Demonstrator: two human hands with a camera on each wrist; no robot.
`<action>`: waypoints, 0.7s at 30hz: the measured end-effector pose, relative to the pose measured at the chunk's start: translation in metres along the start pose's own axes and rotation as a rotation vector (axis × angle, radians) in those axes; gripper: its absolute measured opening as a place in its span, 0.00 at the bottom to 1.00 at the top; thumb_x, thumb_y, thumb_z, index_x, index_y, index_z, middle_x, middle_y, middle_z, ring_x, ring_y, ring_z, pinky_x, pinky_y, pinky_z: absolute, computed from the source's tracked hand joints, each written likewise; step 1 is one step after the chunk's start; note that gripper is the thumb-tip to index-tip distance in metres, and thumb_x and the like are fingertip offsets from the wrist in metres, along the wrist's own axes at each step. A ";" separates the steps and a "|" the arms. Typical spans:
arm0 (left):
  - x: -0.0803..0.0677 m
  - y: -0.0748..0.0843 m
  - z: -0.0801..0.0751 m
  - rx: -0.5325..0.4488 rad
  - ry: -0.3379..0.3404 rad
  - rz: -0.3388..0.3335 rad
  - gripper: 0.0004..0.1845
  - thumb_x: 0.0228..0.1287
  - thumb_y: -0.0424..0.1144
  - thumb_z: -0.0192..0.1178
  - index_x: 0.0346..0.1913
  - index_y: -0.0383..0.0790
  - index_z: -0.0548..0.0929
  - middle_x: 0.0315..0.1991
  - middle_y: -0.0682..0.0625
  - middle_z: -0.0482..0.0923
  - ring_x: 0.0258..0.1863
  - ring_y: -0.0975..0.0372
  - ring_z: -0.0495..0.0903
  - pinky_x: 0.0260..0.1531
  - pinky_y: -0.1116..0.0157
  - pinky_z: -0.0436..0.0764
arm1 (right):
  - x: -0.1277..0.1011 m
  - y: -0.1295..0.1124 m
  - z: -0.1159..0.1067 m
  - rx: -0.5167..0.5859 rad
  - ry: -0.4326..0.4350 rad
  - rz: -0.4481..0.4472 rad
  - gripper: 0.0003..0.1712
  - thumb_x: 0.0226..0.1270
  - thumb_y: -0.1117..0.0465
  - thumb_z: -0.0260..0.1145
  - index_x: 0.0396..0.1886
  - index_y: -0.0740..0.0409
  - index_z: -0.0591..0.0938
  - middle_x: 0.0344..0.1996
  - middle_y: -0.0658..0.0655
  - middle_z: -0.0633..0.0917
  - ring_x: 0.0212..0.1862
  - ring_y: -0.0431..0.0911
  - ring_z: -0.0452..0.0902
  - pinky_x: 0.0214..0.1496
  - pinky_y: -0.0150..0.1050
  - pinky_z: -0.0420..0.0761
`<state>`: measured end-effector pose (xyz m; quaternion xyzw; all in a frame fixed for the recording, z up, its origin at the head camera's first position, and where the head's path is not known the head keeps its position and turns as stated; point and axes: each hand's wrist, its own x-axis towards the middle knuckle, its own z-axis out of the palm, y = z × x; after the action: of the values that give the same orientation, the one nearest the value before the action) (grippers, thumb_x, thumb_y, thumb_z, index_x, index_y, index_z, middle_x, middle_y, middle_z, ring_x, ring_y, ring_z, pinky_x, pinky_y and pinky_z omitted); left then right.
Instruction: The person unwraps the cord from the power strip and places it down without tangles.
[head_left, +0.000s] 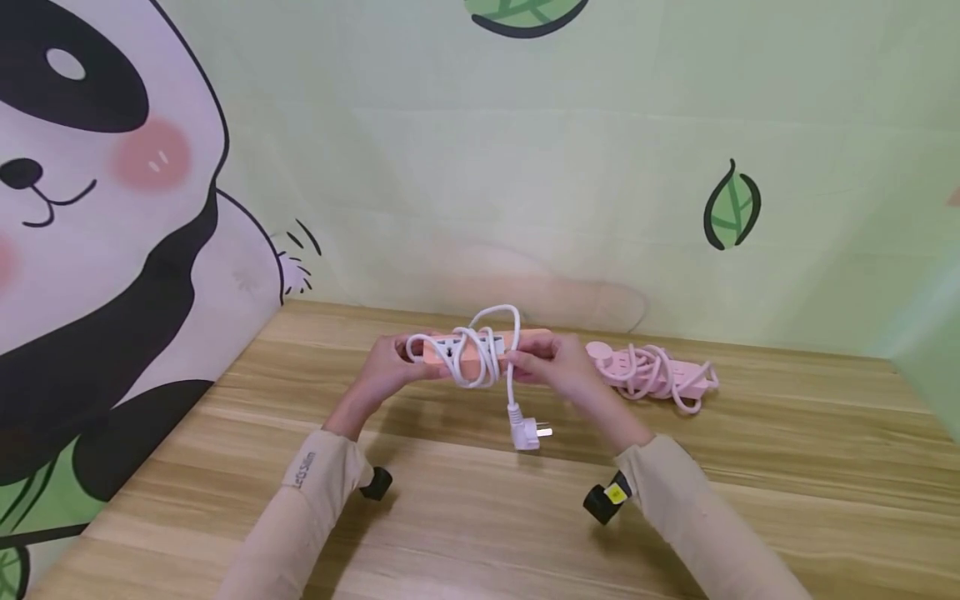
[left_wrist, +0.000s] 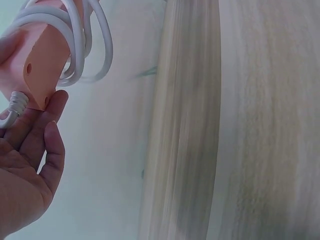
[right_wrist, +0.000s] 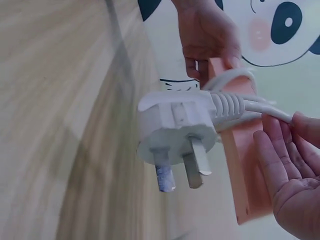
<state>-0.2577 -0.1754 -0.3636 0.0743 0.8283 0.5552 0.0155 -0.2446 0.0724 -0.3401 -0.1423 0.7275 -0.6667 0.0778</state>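
Between the two grips, above the counter [head_left: 480, 517], the strip [head_left: 480, 346] hung level: the left hand [head_left: 386, 367] curled round one end, the right hand [head_left: 558, 367] pinching the cord [head_left: 512, 375] against the other. Below them dangled the plug [head_left: 527, 433]; judged best, keep that pinch taut so the coils stay tight.

light: bright, even | shadows: soft under forearms | wrist views: motion-blurred tabletop | head view: sharp

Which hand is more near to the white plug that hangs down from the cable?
The right hand. It holds the cable just above the white plug; the left hand grips the orange power strip at its far end.
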 end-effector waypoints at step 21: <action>-0.008 -0.005 -0.016 0.012 0.001 0.003 0.32 0.43 0.40 0.72 0.54 0.33 0.75 0.44 0.41 0.79 0.37 0.60 0.77 0.38 0.68 0.75 | 0.004 -0.010 -0.034 0.035 0.025 0.131 0.19 0.62 0.68 0.59 0.48 0.81 0.71 0.21 0.48 0.82 0.25 0.39 0.79 0.38 0.37 0.80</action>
<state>-0.2524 -0.1936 -0.3625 0.0753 0.8316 0.5501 0.0138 -0.2575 0.1029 -0.3269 -0.0847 0.7242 -0.6746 0.1147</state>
